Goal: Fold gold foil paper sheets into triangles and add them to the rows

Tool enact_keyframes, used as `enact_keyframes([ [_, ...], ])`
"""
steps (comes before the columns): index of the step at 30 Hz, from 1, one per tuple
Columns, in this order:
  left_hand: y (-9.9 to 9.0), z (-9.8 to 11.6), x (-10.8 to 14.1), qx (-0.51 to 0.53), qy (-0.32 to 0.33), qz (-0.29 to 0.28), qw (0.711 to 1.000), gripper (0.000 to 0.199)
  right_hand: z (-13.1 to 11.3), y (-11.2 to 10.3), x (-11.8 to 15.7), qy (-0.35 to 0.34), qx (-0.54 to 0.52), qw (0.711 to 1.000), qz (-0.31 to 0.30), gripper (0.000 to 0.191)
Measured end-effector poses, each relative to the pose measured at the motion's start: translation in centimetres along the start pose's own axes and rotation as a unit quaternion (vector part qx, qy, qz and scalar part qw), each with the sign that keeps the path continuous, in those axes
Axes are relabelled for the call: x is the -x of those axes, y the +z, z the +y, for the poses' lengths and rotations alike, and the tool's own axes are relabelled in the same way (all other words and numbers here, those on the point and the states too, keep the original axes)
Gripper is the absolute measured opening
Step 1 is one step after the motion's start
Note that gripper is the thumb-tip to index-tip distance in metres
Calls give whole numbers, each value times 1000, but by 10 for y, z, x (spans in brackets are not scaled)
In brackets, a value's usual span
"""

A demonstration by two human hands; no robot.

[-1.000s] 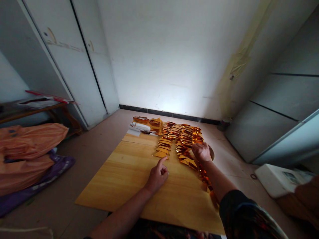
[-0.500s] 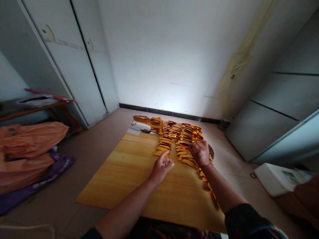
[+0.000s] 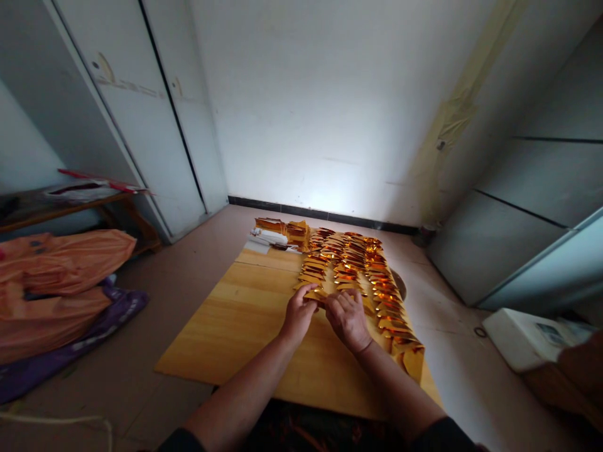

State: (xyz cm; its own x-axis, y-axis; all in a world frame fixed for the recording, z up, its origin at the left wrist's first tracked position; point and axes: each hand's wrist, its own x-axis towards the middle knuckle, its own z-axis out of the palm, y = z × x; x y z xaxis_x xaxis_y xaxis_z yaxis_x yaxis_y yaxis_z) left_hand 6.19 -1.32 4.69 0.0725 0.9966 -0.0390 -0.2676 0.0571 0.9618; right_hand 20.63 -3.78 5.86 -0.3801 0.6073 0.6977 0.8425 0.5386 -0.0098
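Note:
My left hand [image 3: 298,315] and my right hand [image 3: 348,319] are close together over the wooden board [image 3: 245,314]. Between their fingers is a small folded gold foil paper [image 3: 319,296], its left end in my left hand's pinch and its right end in my right fingers. Rows of overlapping folded gold foil papers [image 3: 351,248] lie just beyond my hands. Another row of gold papers [image 3: 389,304] runs along the board's right side toward me, ending in a larger flat piece [image 3: 413,361].
A white rolled packet [image 3: 269,236] and stacked gold-brown paper [image 3: 296,233] lie at the board's far left corner. Orange bags [image 3: 61,263] sit on the floor at left, near a wooden bench [image 3: 94,204]. A white box [image 3: 522,339] stands at right.
My right hand has moved left and nearer from the rows of gold papers to meet my left hand. Both now hold one gold foil paper. The view has shifted slightly.

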Motion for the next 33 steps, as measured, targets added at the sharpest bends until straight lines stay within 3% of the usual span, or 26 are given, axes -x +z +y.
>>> enact_keyframes([
  [4,-1,-6,2,-11,-4,-8,1000,47,-4,1,6,16,-7,999,-40,20],
  [10,-4,-7,4,57,-71,6,996,58,-5,4,11,6,-26,999,-32,25],
  [17,-7,-9,9,73,-74,-5,995,35,-7,8,19,-4,-25,999,-33,23],
  [24,-5,-14,10,68,-90,-16,994,32,-8,10,19,33,-64,997,-36,19],
  [29,-11,-18,5,-117,53,-28,991,25,-9,16,19,108,-145,983,-38,24],
  [33,-23,-15,6,-306,208,-51,928,35,-10,25,25,160,-192,968,10,18],
])
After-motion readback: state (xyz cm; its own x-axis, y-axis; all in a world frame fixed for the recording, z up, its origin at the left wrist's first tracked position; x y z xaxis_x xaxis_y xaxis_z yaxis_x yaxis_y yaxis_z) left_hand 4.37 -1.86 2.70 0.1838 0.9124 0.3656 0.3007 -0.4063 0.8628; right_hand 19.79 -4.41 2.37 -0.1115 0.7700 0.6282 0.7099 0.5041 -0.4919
